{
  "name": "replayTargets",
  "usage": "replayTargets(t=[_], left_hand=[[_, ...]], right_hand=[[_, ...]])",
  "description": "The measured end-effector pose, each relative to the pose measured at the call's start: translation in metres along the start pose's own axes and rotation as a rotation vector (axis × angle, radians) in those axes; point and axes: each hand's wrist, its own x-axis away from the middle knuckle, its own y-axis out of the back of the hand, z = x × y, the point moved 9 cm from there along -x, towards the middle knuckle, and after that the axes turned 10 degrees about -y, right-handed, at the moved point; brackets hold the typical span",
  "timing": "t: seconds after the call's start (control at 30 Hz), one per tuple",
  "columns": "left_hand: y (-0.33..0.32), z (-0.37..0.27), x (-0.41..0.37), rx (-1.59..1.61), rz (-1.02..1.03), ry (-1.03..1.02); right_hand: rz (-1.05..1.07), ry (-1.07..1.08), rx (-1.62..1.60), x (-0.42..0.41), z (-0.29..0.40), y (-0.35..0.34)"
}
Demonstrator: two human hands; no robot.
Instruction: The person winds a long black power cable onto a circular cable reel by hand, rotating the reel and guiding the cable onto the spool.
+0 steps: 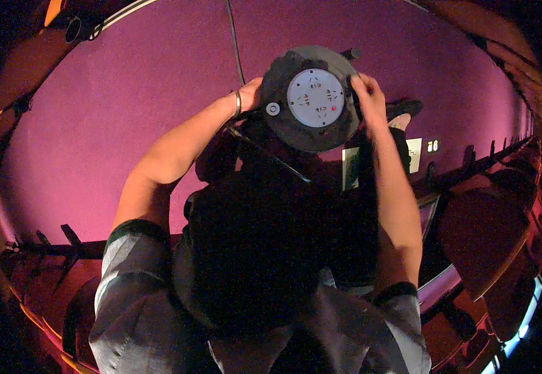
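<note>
A black cable reel [280, 128] with a pale round socket panel [316, 97] in its middle faces up before me. The panel has several socket outlets and a small red part; a round button sits on the black disc to its left. My left hand [251, 95], below which a metal bangle circles the wrist, holds the reel's left edge, its fingers partly hidden by the disc. At the right edge my right hand [370, 96] grips the rim, just under a dark knob [351, 53]. A dark cable [235, 42] runs from the top of the view down to near my left hand.
Purple carpet [126, 93] spreads beneath. A shoe [404, 108] shows right of my right hand, with pale sheets [413, 154] and a small marker bearing a number [433, 146] nearby. Rows of red seats [486, 229] stand at the lower right, more at the lower left.
</note>
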Motion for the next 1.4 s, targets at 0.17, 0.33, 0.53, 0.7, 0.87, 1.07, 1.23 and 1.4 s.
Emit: replayTargets(t=[0.17,0.33,0.53,0.7,0.87,1.07,1.23,1.4], left_hand=[[-0.001,-0.021,0.008,-0.532,0.002,-0.091],[-0.025,-0.057,0.032,-1.801,0.179,-0.521],[-0.012,-0.002,-0.032,-0.745,0.46,-0.465],[0.0,0.017,-0.031,0.003,0.452,-0.166],[-0.029,0.01,-0.033,-0.027,0.034,0.006],[-0.043,-0.035,-0.065,-1.299,0.425,-0.427],[-0.011,-0.022,-0.08,-1.317,0.401,-0.49],[0.046,0.004,-0.111,-0.446,0.203,-0.401]], right_hand=[[0.049,0.032,-0.055,-0.03,-0.011,-0.01],[-0.296,-0.009,-0.466,0.027,-0.068,0.007],[-0.438,-0.231,-0.856,0.076,-0.142,-0.019],[-0.091,-0.238,-0.439,0.036,-0.075,0.007],[0.081,-0.048,-0.243,-0.021,-0.061,0.019],[-0.343,-0.172,-0.809,0.05,-0.138,0.004],[-0.416,-0.116,-0.888,0.058,-0.145,0.003],[-0.335,-0.014,-0.682,0.035,-0.09,-0.004]])
